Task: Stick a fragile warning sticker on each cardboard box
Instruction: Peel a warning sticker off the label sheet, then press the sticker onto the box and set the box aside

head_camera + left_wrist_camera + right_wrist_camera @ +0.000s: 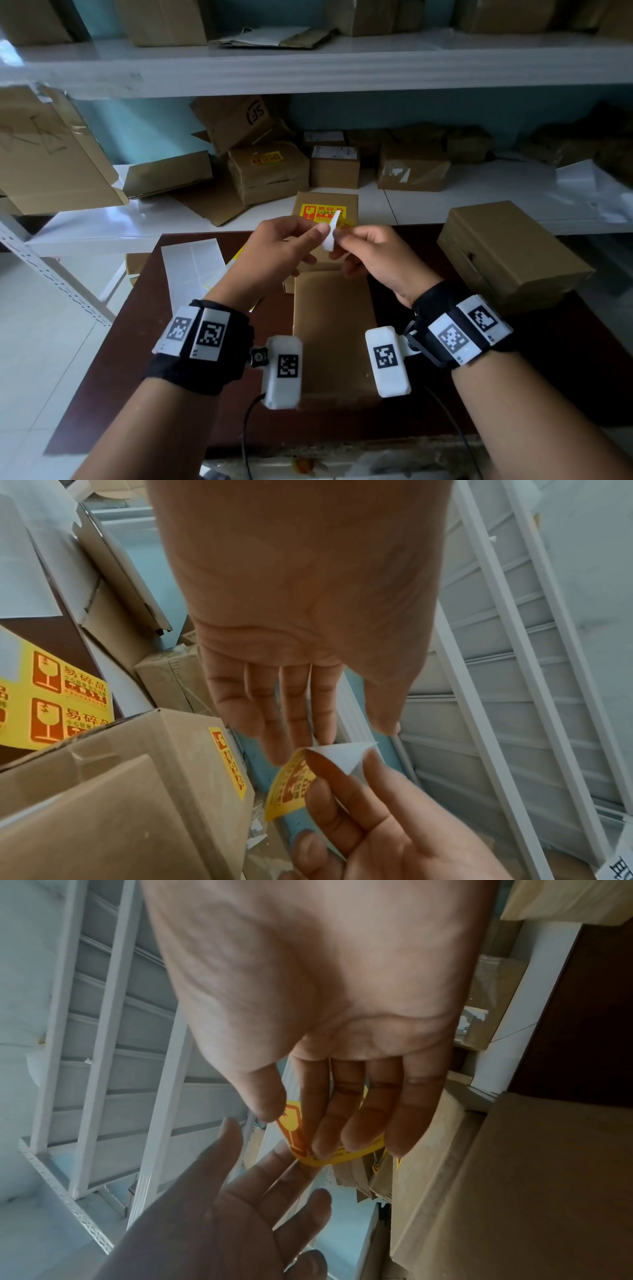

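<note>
Plain box (334,329) on table (164,342) — stickered box (325,209) behind, sheet (191,267) left.

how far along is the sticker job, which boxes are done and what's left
Done: two boxes already carry yellow fragile stickers, the flat box beyond the hands and a box on the shelf. In hand: the left hand and right hand are peeling a sticker from its white backing. Left: the bare box below the hands and the box on the right show no sticker.

"易碎品" on sticker sheet (51,696)
</note>
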Tool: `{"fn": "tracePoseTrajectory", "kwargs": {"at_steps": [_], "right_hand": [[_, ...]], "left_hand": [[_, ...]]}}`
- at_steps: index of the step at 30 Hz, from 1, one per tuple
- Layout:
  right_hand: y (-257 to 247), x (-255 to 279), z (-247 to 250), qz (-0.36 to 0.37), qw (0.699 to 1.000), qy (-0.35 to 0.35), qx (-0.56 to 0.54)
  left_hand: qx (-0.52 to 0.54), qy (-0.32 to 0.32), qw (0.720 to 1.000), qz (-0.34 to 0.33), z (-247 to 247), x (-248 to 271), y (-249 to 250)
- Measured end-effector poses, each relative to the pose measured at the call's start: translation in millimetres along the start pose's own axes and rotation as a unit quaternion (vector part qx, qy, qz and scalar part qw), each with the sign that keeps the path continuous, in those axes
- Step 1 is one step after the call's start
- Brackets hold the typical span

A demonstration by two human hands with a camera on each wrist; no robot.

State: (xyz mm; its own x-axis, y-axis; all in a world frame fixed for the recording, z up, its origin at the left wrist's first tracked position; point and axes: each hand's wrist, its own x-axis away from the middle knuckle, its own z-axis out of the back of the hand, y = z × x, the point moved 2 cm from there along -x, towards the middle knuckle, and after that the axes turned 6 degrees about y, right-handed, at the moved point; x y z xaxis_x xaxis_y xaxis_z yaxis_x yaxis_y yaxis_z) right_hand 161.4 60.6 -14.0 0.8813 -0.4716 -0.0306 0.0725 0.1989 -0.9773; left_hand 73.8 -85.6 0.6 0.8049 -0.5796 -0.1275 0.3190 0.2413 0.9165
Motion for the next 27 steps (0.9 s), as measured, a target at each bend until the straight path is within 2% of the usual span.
{"fn": "tracePoseTrajectory", "kwargs": {"at_steps": [4,9,11,13,16,18,23,27], "right_hand": [[2,1,0,0.012,1.0,-0.014,0.012],[1,4,-1,0.006,0.997,-0.073,0.0],[0,2,2,0.009,0.999,-0.047,-0.004],[2,-1,6,0.022,1.0,0.011,-0.001],[9,-7,14,0.027,0.995,0.092,-0.015],[12,-9,18,0.021,0.993,0.117,-0.022],[5,-4,15,0.022,0.995,0.061,-0.075],[5,-3,13,0.028,0.997,0.047,-0.061]], "left_hand": [[0.007,-0.002,1.0,-0.014,0,2,2],[0.035,0.014,0.999,-0.038,4,2,5],[0.032,0.027,0.998,-0.038,5,0,2],[0.047,0.052,0.997,-0.025,7,-3,-2],[0.111,0.068,0.991,0.01,12,-5,-4],[0.147,0.06,0.987,0.027,14,-4,-4],[0.177,0.046,0.981,0.062,13,-3,-5],[0.168,0.044,0.982,0.073,15,-3,-6]]}}
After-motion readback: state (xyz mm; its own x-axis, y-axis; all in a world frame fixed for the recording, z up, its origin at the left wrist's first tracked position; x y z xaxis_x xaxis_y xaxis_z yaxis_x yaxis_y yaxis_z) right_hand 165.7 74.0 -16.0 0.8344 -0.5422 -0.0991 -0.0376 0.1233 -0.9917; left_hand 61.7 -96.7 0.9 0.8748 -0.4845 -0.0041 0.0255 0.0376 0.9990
